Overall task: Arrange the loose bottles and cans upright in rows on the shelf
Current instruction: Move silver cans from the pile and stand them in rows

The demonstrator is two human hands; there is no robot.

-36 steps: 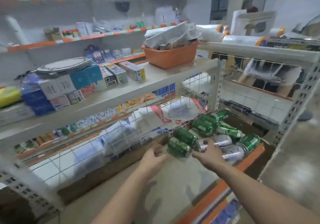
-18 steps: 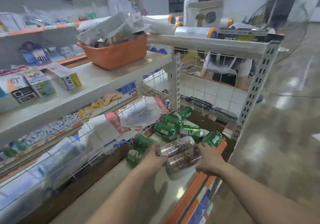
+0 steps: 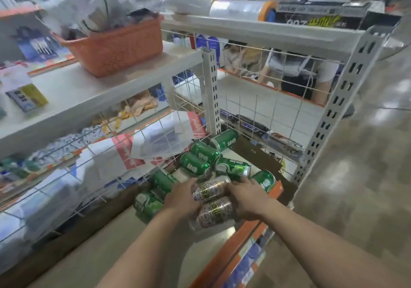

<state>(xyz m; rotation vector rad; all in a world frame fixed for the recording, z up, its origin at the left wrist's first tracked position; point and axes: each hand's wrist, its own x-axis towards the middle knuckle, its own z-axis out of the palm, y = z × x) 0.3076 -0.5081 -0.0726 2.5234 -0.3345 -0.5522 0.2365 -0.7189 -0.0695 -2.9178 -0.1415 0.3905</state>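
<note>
Several green cans lie on their sides in a heap at the right end of the lower shelf, among them a green can near the wire back and another green can at the left. In front of them lie two silver patterned cans side by side. My left hand curls over the left end of the upper silver can. My right hand wraps the right end of the lower silver can, its fingers reaching over towards the upper one.
A wire mesh panel and a slotted post close the shelf's back and right corner. An orange basket stands on the shelf above. Plastic bags hang against the mesh at left. A person crouches behind the mesh. Polished floor lies to the right.
The view has swung right and closer to the cans. My hands have shifted from the green and silver cans onto the ends of the two silver cans.
</note>
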